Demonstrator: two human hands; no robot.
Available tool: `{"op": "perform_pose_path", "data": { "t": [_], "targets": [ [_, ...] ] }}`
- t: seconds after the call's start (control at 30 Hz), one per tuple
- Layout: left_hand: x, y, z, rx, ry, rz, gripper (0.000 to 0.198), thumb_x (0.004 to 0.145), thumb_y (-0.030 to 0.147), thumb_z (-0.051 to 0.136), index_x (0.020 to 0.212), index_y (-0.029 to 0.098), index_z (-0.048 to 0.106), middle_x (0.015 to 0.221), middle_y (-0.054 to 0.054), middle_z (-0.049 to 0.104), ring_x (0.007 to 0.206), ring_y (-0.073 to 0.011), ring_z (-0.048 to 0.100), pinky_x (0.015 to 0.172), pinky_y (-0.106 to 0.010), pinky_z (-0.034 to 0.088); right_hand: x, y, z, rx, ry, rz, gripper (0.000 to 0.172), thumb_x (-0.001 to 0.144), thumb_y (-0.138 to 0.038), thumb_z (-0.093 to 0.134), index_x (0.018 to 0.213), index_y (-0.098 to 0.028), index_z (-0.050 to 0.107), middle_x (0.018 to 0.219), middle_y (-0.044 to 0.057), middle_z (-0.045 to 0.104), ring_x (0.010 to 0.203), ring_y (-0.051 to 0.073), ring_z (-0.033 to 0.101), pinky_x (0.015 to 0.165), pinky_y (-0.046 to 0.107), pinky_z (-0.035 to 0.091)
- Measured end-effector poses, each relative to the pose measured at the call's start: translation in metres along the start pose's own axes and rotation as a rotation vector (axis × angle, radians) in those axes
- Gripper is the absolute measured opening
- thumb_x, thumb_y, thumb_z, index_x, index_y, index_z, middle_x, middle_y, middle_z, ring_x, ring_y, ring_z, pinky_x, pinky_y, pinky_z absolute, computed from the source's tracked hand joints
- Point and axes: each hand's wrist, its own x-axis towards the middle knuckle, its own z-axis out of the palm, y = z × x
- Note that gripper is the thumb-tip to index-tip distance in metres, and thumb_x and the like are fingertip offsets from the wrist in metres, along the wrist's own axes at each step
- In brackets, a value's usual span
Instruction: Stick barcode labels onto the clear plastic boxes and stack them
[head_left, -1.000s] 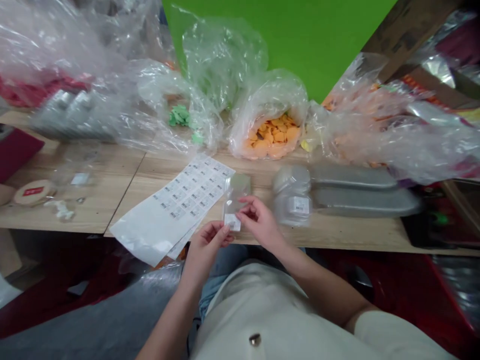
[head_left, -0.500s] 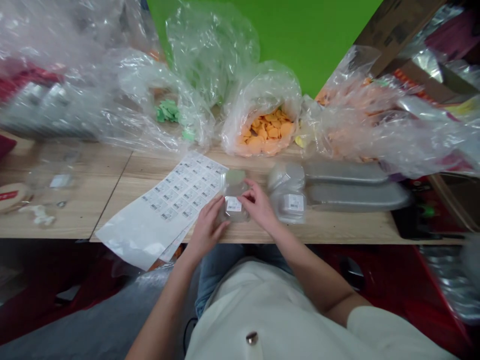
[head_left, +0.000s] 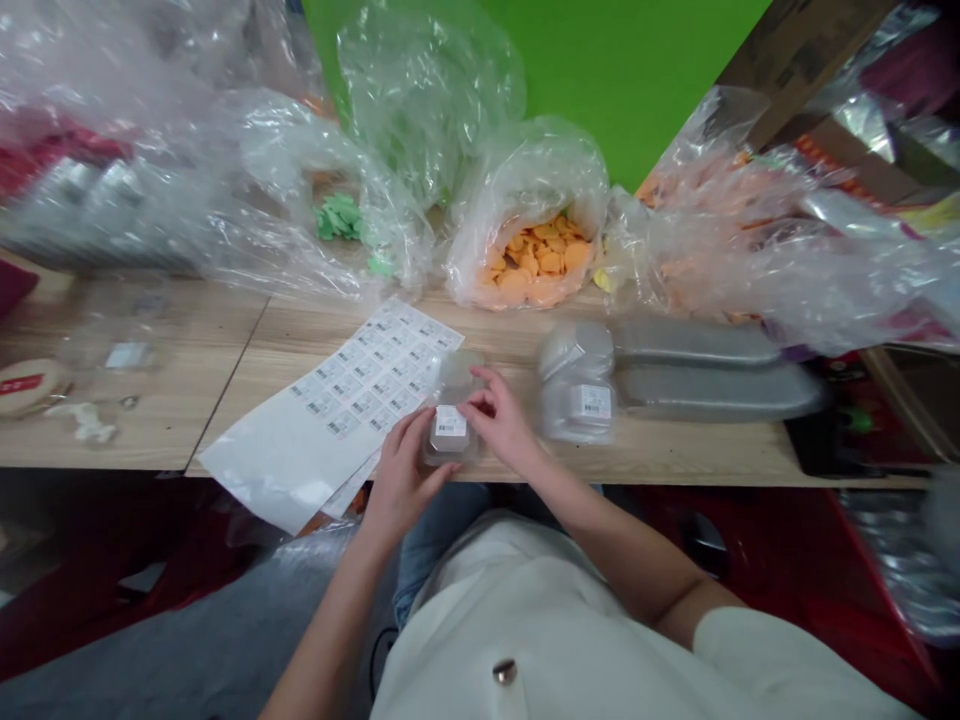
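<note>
A small clear plastic box with its other half folded out behind it lies on the table in front of me. A white barcode label is on its near part. My left hand is curled round the box's left side, thumb at the near edge. From the right, my right hand has its bent fingertips at the label's right edge. Left of the box lies a sheet of printed labels, partly past the table edge. To the right, a stacked clear box bears another label.
Two long rows of nested clear boxes lie at the right. Behind stand plastic bags, one with orange pieces, one with green pieces. A round wooden piece is far left. The green panel rises at the back.
The box and both hands have shifted slightly left and toward me. My right fingertips remain at the label's edge. The view has tilted a little.
</note>
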Motion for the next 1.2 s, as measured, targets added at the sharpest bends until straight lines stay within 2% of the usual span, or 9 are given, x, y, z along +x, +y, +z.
{"op": "perform_pose_path", "data": {
  "t": [0.23, 0.4, 0.57, 0.77, 0.83, 0.93, 1.07, 1.13, 1.2],
  "targets": [
    [-0.001, 0.011, -0.003, -0.107, -0.01, -0.032, 0.053, 0.08, 0.031, 0.055, 0.13, 0.024, 0.039, 0.133, -0.01, 0.042, 0.125, -0.0242, 0.035, 0.105, -0.043, 0.027, -0.008, 0.007, -0.003, -0.114, -0.006, -0.058, 0.048, 0.079, -0.022, 0.055, 0.124, -0.02, 0.038, 0.071, -0.003, 0.057, 0.066, 0.012, 0.056, 0.067, 0.027, 0.046],
    [0.003, 0.014, 0.001, -0.161, 0.108, -0.082, 0.034, 0.087, 0.027, 0.043, 0.12, 0.023, 0.049, 0.123, -0.008, 0.05, 0.119, -0.0208, 0.042, 0.104, -0.039, 0.029, -0.01, 0.007, 0.0, -0.163, -0.02, -0.092, 0.048, 0.081, -0.022, 0.053, 0.125, -0.021, 0.037, 0.07, -0.004, 0.057, 0.063, 0.011, 0.055, 0.064, 0.025, 0.047],
    [0.006, 0.018, 0.01, -0.115, 0.183, -0.122, 0.03, 0.084, 0.029, 0.05, 0.113, 0.022, 0.052, 0.116, -0.008, 0.053, 0.113, -0.0216, 0.045, 0.1, -0.039, 0.032, -0.014, 0.004, 0.002, -0.306, -0.018, -0.118, 0.047, 0.083, -0.023, 0.051, 0.128, -0.021, 0.037, 0.074, -0.002, 0.06, 0.064, 0.012, 0.057, 0.065, 0.027, 0.049],
    [0.009, 0.023, 0.017, -0.127, 0.229, -0.158, 0.027, 0.082, 0.028, 0.052, 0.109, 0.022, 0.053, 0.114, -0.008, 0.054, 0.112, -0.0226, 0.046, 0.099, -0.039, 0.033, -0.027, 0.001, -0.006, -0.732, 0.193, -0.364, 0.045, 0.085, -0.027, 0.051, 0.127, -0.015, 0.043, 0.109, 0.014, 0.056, 0.106, 0.024, 0.051, 0.093, 0.041, 0.043],
    [0.009, 0.024, 0.018, -0.186, 0.252, -0.187, 0.027, 0.084, 0.028, 0.049, 0.11, 0.022, 0.053, 0.114, -0.008, 0.054, 0.112, -0.022, 0.046, 0.099, -0.038, 0.032, -0.031, 0.0, -0.008, -0.799, 0.118, -0.44, 0.048, 0.084, -0.033, 0.052, 0.128, -0.015, 0.043, 0.119, 0.016, 0.052, 0.115, 0.026, 0.045, 0.096, 0.042, 0.04],
    [0.004, 0.025, 0.01, -0.288, 0.322, -0.258, 0.026, 0.087, 0.029, 0.043, 0.109, 0.022, 0.055, 0.115, -0.007, 0.056, 0.111, -0.0203, 0.048, 0.101, -0.036, 0.031, -0.031, -0.004, -0.01, -0.86, -0.146, -0.493, 0.054, 0.082, -0.04, 0.056, 0.13, -0.018, 0.042, 0.126, 0.014, 0.049, 0.121, 0.028, 0.04, 0.097, 0.046, 0.038],
    [-0.008, 0.032, -0.022, -0.313, 0.572, -0.442, 0.023, 0.083, 0.034, 0.051, 0.101, 0.023, 0.059, 0.111, -0.004, 0.057, 0.11, -0.019, 0.049, 0.096, -0.03, 0.036, -0.028, -0.016, -0.014, -0.688, -0.121, -0.501, 0.051, 0.085, -0.039, 0.051, 0.132, -0.022, 0.039, 0.129, 0.011, 0.048, 0.12, 0.024, 0.042, 0.099, 0.044, 0.036],
    [-0.011, 0.04, -0.038, -0.572, 0.516, -0.585, 0.028, 0.081, 0.038, 0.054, 0.104, 0.023, 0.058, 0.105, -0.004, 0.059, 0.1, -0.0174, 0.054, 0.086, -0.027, 0.042, -0.027, -0.023, -0.015, -0.552, -0.101, -0.539, 0.051, 0.085, -0.04, 0.052, 0.132, -0.024, 0.038, 0.129, 0.009, 0.048, 0.12, 0.022, 0.042, 0.1, 0.042, 0.036],
    [-0.009, 0.052, -0.046, -0.941, 0.249, -0.696, 0.036, 0.079, 0.038, 0.058, 0.112, 0.023, 0.056, 0.098, -0.004, 0.062, 0.087, -0.0153, 0.059, 0.078, -0.026, 0.046, -0.03, -0.032, -0.016, -0.46, -0.107, -0.559, 0.056, 0.082, -0.043, 0.056, 0.131, -0.024, 0.038, 0.127, 0.009, 0.05, 0.118, 0.022, 0.044, 0.099, 0.041, 0.037]
  ]
}}
